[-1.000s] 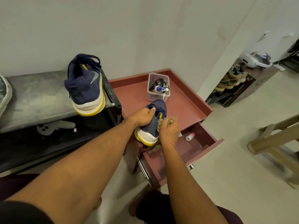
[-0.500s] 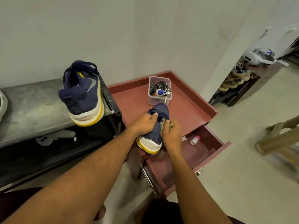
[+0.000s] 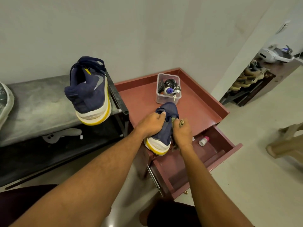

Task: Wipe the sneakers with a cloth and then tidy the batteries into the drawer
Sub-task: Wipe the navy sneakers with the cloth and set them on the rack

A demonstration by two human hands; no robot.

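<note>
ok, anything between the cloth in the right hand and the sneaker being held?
Nothing visible. The right hand holds the cloth directly against the side of the sneaker, which the left hand grips from the other side.

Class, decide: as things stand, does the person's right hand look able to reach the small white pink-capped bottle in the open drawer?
Probably yes. The reddish-brown drawer stands open, the small white pink-capped bottle lies uncovered close beside the right hand, nothing between; but it grips a brownish cloth.
</note>
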